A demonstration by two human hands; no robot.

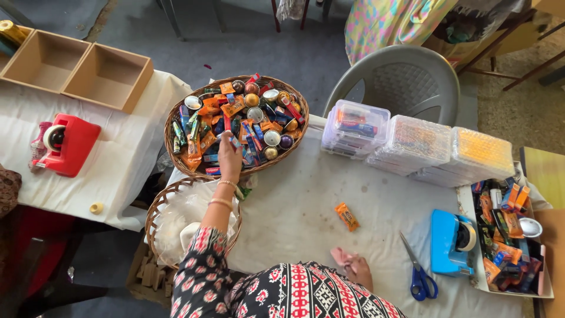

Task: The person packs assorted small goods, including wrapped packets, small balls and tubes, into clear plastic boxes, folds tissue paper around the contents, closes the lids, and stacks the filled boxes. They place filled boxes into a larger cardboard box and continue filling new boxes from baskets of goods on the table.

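My left hand (229,158) reaches into a round wicker basket (176,158) heaped with small orange, blue and red packets and shiny round sweets. Its fingertips pinch a small packet (226,136) near the middle of the heap. Bangles sit on that wrist, and the sleeve is dark with red flowers. My right hand (355,266) rests on the white tablecloth close to my body with its fingers curled in; I see nothing clearly in it. An orange packet (346,216) lies alone on the cloth between the two hands.
A second basket (154,207) lined with white plastic sits below the first. Blue-handled scissors (419,275), a blue tape dispenser (450,241) and a tray of packets (509,235) lie at right. Three clear lidded boxes (415,144), a grey chair (400,79), a red tape dispenser (67,144) and cardboard boxes (109,76) stand around.
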